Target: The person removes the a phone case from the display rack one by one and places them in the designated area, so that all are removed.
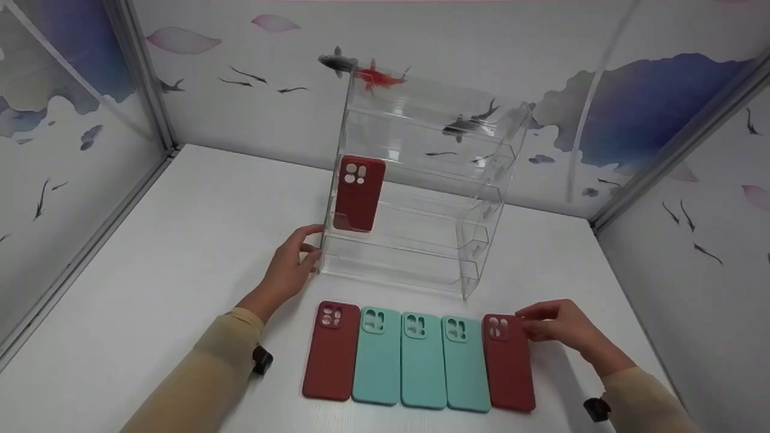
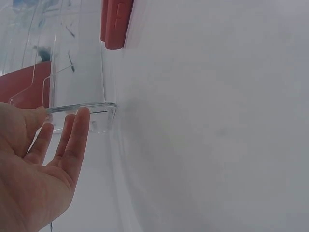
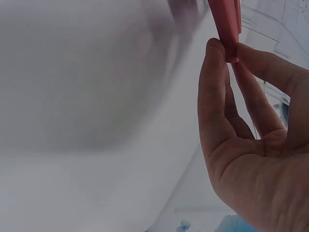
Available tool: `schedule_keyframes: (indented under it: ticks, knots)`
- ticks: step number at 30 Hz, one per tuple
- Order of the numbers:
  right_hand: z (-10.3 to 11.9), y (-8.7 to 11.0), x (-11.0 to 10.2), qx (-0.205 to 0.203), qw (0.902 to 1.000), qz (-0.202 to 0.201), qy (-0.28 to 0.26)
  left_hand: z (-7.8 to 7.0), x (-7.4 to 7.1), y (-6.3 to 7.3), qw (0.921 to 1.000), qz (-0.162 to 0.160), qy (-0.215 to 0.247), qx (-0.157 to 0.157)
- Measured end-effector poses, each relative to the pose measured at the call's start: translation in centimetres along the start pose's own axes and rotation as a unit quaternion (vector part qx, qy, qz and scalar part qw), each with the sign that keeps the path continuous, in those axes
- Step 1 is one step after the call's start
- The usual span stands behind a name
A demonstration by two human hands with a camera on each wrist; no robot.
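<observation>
My left hand [image 1: 290,264] touches the left side of a clear tiered display rack [image 1: 400,264]; the left wrist view shows its fingers [image 2: 77,145] fairly straight at the clear panel's edge. Thumb and fingertips of my right hand [image 1: 562,325] pinch the upper right corner of a red phone case [image 1: 511,376], also seen in the right wrist view [image 3: 227,29]. That case is at the right end of a row on the table. Left of it lie three mint green phone cases [image 1: 423,373] and another red phone case [image 1: 331,367].
One more red phone case [image 1: 361,201] stands upright at the left of a middle tier of the rack. A white table [image 1: 180,240] carries everything. Patterned panels [image 1: 252,108] with fish and petals enclose it at the back and sides.
</observation>
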State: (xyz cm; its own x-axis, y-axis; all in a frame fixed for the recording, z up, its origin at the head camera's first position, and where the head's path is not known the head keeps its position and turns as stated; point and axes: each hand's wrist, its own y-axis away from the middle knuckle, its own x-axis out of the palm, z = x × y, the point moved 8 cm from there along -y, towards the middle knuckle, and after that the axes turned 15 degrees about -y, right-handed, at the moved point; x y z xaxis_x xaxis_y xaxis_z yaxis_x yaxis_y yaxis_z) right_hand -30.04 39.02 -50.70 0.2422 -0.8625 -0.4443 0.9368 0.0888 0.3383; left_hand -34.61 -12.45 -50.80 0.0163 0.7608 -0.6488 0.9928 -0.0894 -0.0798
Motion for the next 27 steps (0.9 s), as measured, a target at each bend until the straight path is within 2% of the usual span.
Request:
schedule_keyframes:
  ticks: [12,20,27]
  knots:
    - [-1.9,-0.2,1.5,0.011,0.9998,-0.003,-0.015,0.1,-0.2,0.1,0.9999,0.001,0.011,-0.004]
    - [-2.2,0.0,1.8,0.003,0.9995,-0.021,-0.022,0.0,-0.1,0.1,0.9999,0.003,0.011,-0.005]
    - [-2.0,0.0,1.8,0.006,0.9999,-0.010,-0.003,0.0,0.1,0.0,0.9998,0.004,0.016,-0.005]
